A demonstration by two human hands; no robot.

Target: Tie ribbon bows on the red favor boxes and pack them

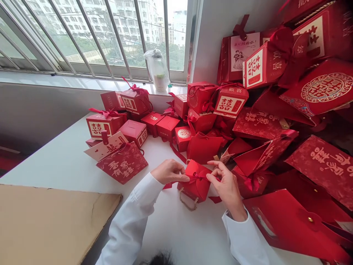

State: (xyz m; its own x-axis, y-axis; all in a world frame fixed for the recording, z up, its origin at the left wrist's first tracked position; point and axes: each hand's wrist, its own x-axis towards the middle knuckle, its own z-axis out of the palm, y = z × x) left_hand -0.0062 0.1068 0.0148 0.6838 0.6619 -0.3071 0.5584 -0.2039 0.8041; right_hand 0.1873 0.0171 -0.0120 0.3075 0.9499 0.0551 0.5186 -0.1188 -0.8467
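Observation:
A small red gift box (196, 189) with a twisted cord handle (188, 204) stands on the white table in front of me. Across its top runs a red ribbon (197, 177), crossed or knotted at the middle. My left hand (171, 172) pinches the ribbon on the left side of the box. On the right side, my right hand (224, 183) pinches the ribbon between thumb and index finger, its other fingers curled loosely. One ribbon tail (215, 199) hangs down by the box's right side.
Many red boxes (165, 125) line the table's back. Red bags and boxes (264, 121) pile up on the right, with a large red envelope-like bag (289, 221) near me. A cardboard sheet (55, 217) lies at left. A bagged cup (160, 75) stands on the sill.

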